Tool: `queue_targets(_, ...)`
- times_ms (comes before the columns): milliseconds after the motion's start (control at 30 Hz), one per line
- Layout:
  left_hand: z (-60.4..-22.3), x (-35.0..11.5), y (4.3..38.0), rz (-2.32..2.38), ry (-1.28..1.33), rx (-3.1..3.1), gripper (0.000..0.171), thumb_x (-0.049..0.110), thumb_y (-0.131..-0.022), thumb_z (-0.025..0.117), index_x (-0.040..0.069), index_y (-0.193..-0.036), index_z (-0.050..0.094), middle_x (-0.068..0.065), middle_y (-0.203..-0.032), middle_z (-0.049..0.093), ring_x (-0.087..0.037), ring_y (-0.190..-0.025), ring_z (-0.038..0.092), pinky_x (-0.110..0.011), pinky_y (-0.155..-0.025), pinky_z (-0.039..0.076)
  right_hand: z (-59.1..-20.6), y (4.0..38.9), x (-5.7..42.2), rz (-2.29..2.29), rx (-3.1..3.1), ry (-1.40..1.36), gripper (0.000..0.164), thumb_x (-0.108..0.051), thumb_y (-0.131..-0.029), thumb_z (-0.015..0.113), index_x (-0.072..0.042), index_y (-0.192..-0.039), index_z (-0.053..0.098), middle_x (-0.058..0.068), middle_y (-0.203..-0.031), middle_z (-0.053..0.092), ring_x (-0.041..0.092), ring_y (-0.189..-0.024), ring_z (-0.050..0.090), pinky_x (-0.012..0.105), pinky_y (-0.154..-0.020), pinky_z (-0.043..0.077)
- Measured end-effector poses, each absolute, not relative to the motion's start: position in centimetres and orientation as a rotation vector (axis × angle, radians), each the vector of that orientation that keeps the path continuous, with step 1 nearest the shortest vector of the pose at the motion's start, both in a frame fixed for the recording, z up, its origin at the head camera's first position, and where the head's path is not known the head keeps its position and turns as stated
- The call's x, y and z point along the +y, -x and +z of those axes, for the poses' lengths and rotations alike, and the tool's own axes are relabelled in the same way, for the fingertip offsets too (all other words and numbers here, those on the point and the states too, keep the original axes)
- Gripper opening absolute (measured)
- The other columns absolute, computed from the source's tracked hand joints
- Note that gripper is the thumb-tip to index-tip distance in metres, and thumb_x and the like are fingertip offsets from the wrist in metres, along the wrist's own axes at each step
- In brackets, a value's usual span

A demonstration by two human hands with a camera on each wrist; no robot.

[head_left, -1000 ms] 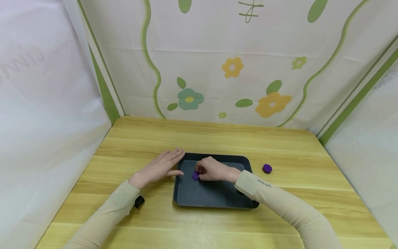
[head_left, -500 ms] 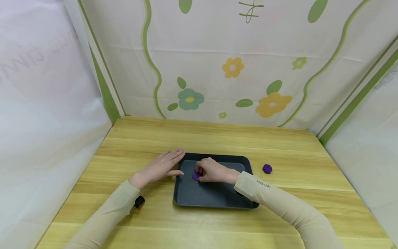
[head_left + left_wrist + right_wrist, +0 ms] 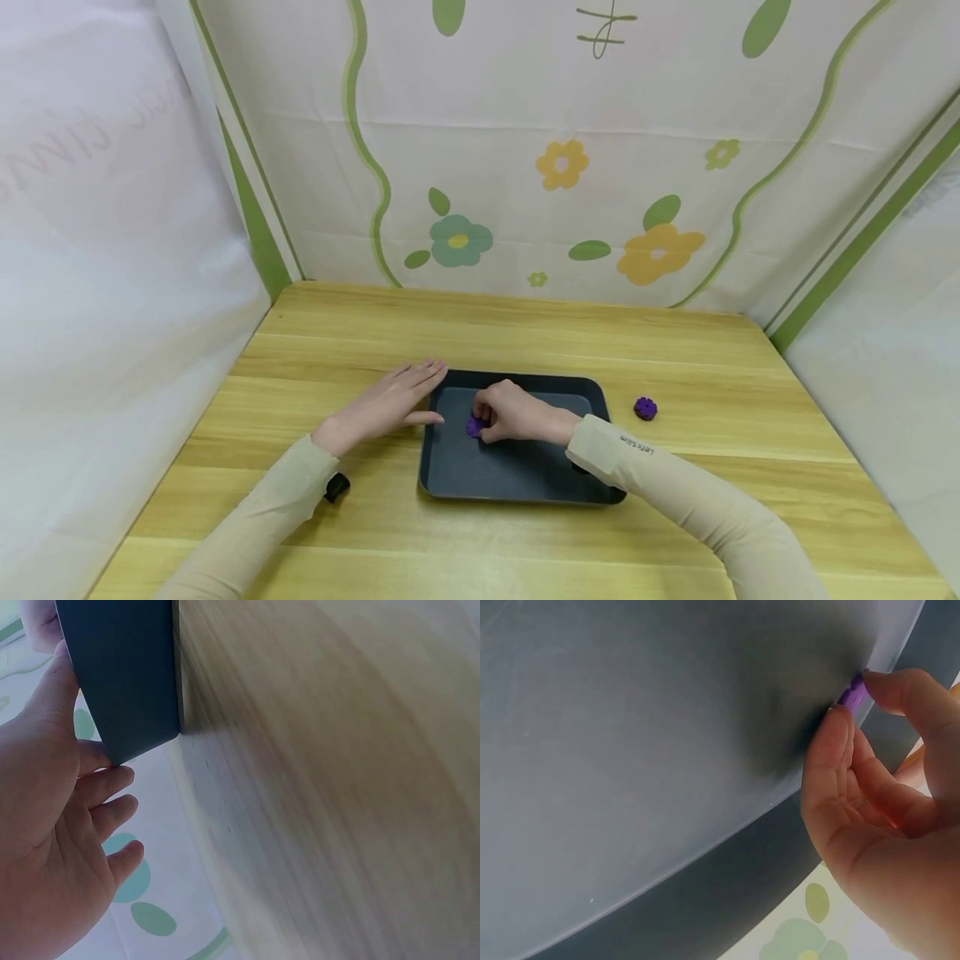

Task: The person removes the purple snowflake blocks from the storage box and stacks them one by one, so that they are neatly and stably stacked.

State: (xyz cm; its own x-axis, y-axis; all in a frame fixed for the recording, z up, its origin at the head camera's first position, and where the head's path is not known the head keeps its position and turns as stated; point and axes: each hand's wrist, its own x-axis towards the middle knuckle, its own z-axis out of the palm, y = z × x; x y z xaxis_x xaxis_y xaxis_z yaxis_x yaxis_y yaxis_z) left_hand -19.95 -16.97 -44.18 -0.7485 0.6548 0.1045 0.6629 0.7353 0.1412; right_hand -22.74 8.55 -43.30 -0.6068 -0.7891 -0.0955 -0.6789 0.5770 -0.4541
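A small purple flower-shaped piece [image 3: 475, 427] is in the left part of a dark rectangular tray [image 3: 517, 479]. My right hand [image 3: 517, 414] reaches in from the right and pinches this piece between thumb and fingertips. In the right wrist view the purple piece [image 3: 853, 693] shows edge-on, close over the tray floor, partly covered by the fingertips. My left hand [image 3: 386, 404] lies along the tray's left side, fingers extended to its far left corner and thumb at the rim. The left wrist view has the left hand's fingers [image 3: 112, 814] against the tray's outer wall [image 3: 127, 682].
A second purple flower-shaped piece [image 3: 645, 407] lies on the wooden table [image 3: 525, 550] just right of the tray. A black object [image 3: 337, 486] shows by the left sleeve. White curtains with printed flowers [image 3: 461, 240] stand behind the table and at both sides.
Very little differs. The right hand and the pinched purple piece sit a touch further right in the tray. The left hand and the other purple piece stay in place.
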Motion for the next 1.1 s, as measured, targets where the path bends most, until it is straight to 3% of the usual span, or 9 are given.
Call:
queue_targets(500, -44.1, -16.8, 19.9, -0.308, 1.092, -2.908, 0.08, 0.053, -0.095, 0.056, 0.004, -0.154, 0.034, -0.016, -0.16, 0.034, -0.031, -0.15, 0.033, -0.054, -0.12, 0.032, -41.9, 23.0, 11.6, -0.624, 2.577, 1.122, 0.021, -0.015, -0.082, 0.079, -0.006, -0.099, 0.071, 0.005, -0.091, 0.073, 0.011, -0.078, 0.066, 0.019, -0.069, 0.055)
queue_targets(1100, -44.0, -16.8, 19.8, -0.32, 1.084, -2.927, 0.081, 0.052, -0.095, 0.057, 0.004, -0.155, 0.032, -0.016, -0.161, 0.033, -0.032, -0.15, 0.032, -0.053, -0.121, 0.031, -39.7, 23.3, 17.9, -0.668, 2.679, 0.939, 0.017, -0.011, -0.081, 0.078, -0.002, -0.092, 0.068, 0.007, -0.084, 0.07, 0.006, -0.072, 0.059, 0.019, -0.064, 0.052)
